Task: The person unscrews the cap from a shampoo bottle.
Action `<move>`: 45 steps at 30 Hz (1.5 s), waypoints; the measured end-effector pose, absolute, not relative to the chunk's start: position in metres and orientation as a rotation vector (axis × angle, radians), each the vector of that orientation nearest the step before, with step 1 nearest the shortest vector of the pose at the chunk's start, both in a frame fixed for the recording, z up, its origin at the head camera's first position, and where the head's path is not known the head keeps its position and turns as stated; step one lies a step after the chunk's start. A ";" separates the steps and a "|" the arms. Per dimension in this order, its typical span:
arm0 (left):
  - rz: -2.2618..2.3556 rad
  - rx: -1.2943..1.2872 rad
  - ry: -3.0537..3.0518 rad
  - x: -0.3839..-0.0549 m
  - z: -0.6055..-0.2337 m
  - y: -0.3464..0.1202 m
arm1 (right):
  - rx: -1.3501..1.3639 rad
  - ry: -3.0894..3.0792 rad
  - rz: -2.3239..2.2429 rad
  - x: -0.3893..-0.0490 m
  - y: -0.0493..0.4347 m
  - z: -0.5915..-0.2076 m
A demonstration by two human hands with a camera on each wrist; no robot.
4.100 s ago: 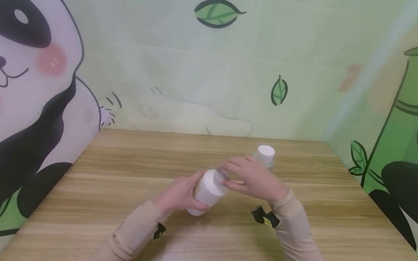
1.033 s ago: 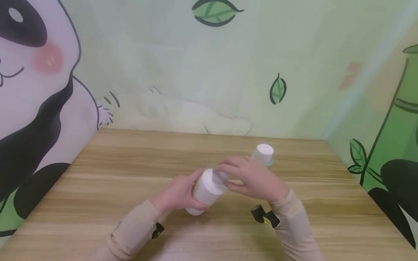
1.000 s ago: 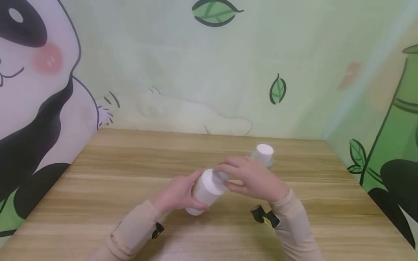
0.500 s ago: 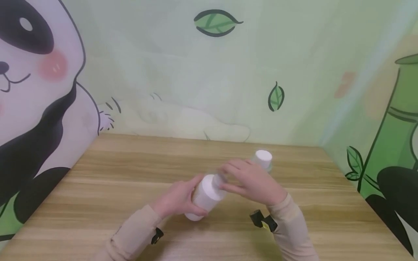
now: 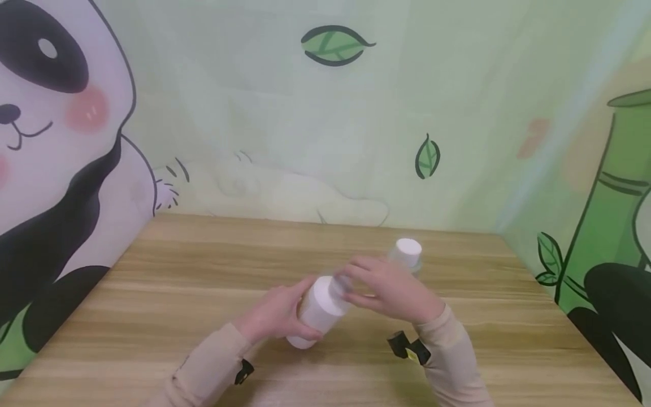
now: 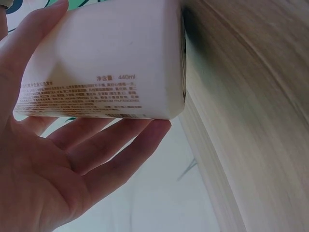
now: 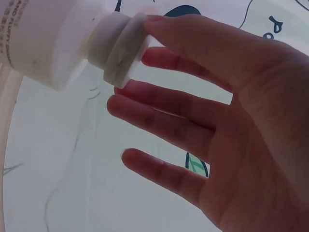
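My right hand (image 5: 394, 291) pinches the cap (image 7: 125, 52) between thumb and fingertips; my left hand (image 5: 274, 314) grips the bottle (image 5: 321, 311) around its body. Its walls are opaque (I cannot tell what's inside), white with brown print, and it leans right and far over the middle of the table (image 5: 203, 271). Beyond my right hand, far right, stands a white-topped container (image 5: 408, 252).

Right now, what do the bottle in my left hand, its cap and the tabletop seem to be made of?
White bottle: probably plastic with a satin finish; its smooth, opaque wall shows soft shading. Cap: likely plastic too, looking matte, its pale surface giving no sharp glints. Tabletop: wood or wood-look laminate with low sheen; long grain streaks show, but I can't tell which.
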State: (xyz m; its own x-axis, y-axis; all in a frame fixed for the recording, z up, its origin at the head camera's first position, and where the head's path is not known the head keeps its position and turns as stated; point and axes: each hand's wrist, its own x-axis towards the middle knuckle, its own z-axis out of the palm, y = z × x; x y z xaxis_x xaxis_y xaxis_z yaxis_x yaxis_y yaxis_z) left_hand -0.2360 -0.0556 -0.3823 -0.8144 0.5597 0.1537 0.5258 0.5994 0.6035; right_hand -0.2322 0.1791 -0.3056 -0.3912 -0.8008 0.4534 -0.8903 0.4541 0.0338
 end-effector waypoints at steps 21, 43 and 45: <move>1.000 0.969 2.791 -0.238 -0.385 -0.056 | 1.348 -2.216 0.239 -0.232 0.179 -0.306; 1.000 0.953 2.783 -0.238 -0.384 -0.054 | 1.380 -2.269 0.205 -0.233 0.181 -0.309; 0.991 0.963 2.798 -0.238 -0.384 -0.054 | 1.389 -2.252 0.188 -0.233 0.181 -0.309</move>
State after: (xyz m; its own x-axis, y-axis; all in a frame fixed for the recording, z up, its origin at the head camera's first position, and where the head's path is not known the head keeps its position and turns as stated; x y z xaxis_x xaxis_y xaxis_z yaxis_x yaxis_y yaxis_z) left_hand -0.2380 -0.0540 -0.3842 -0.8096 0.5596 0.1772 0.5464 0.6081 0.5759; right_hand -0.2327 0.1806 -0.3094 -0.3665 -0.8037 0.4687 -0.8703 0.4743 0.1328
